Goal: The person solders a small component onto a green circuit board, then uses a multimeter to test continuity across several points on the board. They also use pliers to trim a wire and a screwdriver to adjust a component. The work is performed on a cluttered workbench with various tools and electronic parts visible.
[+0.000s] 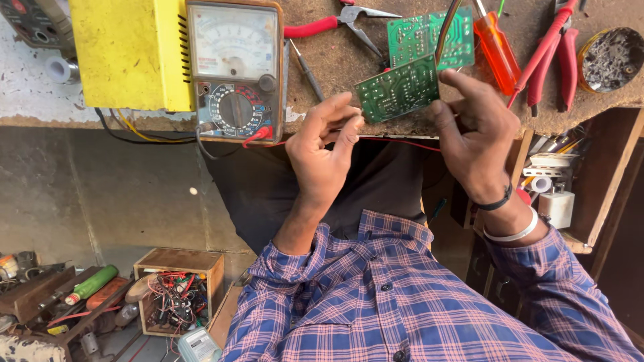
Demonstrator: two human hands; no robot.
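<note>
A small green circuit board (397,90) is held up between both hands, just in front of the workbench edge. My left hand (322,151) pinches its lower left corner with fingertips and thumb. My right hand (477,134), with a black and a white band at the wrist, grips the board's right edge. A second green circuit board (429,32) lies flat on the bench right behind it. A thin red wire (396,141) runs below the hands.
On the brown bench (349,64) stand an analog multimeter (235,67) and a yellow box (131,53). Red-handled pliers (322,25), an orange screwdriver (496,50), more red pliers (553,50) and a round tin (612,59) lie nearby. A wooden box of wires (178,298) sits on the floor.
</note>
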